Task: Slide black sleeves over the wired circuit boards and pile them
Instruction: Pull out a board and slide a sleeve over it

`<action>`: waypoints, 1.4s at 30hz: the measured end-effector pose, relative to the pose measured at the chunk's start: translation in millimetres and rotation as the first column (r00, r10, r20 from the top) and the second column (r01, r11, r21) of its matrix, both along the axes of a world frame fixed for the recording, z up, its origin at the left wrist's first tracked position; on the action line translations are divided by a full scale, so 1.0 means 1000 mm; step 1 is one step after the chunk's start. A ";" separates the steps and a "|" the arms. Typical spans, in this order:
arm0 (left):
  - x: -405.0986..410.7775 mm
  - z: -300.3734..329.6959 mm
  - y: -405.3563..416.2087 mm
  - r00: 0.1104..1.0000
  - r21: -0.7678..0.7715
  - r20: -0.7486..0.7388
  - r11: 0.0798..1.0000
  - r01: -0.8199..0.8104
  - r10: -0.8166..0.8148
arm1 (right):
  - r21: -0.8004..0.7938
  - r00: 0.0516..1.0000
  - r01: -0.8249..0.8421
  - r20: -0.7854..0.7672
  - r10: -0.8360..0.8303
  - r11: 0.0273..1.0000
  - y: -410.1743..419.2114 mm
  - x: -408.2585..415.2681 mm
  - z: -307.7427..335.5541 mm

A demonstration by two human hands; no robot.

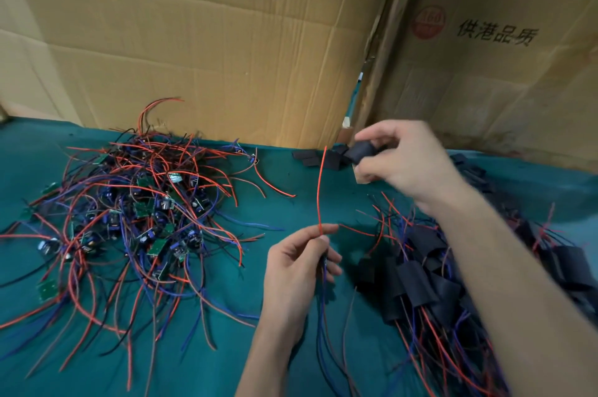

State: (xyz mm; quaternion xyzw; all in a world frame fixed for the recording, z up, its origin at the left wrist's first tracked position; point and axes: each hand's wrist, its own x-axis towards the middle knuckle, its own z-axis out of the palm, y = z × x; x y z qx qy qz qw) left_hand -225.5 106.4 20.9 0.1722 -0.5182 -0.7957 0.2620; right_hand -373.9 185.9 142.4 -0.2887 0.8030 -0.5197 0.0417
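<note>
My left hand pinches a wired circuit board by its wires; a red wire stands up from my fingers and blue and dark wires hang below. The board itself is hidden in my hand. My right hand holds a black sleeve above the table, up and to the right of the left hand. A tangled heap of bare green boards with red, blue and black wires lies on the left. A pile of sleeved boards lies at the right, under my right forearm.
Loose black sleeves lie at the back by the cardboard. Tall cardboard sheets wall off the rear of the green table cloth. More sleeved pieces sit at the far right.
</note>
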 end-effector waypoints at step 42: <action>0.001 -0.012 0.005 0.990 -0.403 0.123 0.908 0.113 -0.069 | -0.498 0.942 0.251 0.321 -0.092 0.830 0.036 0.034 -0.038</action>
